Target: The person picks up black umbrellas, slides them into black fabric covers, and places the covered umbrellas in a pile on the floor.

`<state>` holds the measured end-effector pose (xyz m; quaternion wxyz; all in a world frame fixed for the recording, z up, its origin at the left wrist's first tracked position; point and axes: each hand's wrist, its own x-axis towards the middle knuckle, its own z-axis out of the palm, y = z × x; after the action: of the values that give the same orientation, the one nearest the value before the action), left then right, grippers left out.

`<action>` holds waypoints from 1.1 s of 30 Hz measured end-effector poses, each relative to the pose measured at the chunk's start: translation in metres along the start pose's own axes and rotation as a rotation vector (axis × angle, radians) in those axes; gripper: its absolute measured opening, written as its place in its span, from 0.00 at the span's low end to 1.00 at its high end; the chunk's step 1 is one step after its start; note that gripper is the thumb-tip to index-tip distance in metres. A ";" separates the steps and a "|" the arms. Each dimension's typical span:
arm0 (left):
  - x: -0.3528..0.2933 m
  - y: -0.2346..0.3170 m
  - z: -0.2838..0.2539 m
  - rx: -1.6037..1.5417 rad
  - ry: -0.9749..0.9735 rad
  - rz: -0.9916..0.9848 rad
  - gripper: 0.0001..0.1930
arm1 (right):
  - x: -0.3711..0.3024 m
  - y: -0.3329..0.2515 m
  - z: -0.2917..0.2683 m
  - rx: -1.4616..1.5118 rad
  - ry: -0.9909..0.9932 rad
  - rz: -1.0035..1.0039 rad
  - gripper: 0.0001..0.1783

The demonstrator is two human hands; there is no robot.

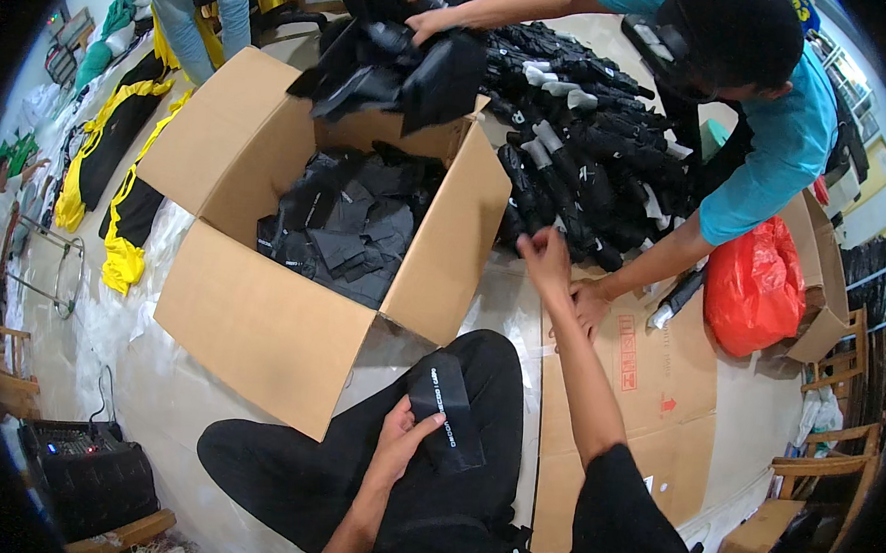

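Observation:
My left hand [394, 442] is closed on a flat black fabric sleeve [448, 417] with white print, held over my crossed legs. My right hand [544, 260] is stretched forward at the near edge of a pile of black folding umbrellas [578, 183] with grey handles. Its fingers look apart, and I see nothing held in them. Ahead of me stands an open cardboard box [444, 262] with many loose black sleeves [351, 222] inside. Above its far side, a co-worker's hand [434, 24] grips a blurred bundle of black sleeves [393, 74].
The co-worker in a teal shirt [771, 143] leans in from the right, the other hand [590, 306] low beside my right forearm. A flattened cardboard sheet [657, 408] lies on the floor, with a red plastic bag [756, 288] beyond it. A black speaker [92, 478] stands lower left.

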<state>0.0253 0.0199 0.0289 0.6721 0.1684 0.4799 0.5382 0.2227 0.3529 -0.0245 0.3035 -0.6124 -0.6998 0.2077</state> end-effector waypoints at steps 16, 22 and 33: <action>-0.034 -0.012 -0.053 -0.146 0.128 -0.035 0.25 | -0.153 0.017 -0.059 1.130 -0.686 0.730 0.13; -0.033 -0.012 -0.058 0.080 0.216 -0.003 0.09 | -0.278 0.044 -0.098 0.975 -0.246 0.793 0.22; -0.038 -0.009 -0.047 0.636 0.200 0.273 0.19 | -0.276 -0.088 -0.127 1.139 -0.178 0.446 0.20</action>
<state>-0.0076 -0.0306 0.0173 0.4575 0.3782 0.6599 0.4606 0.2625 0.0565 0.0797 0.4725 -0.4660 -0.3569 0.6575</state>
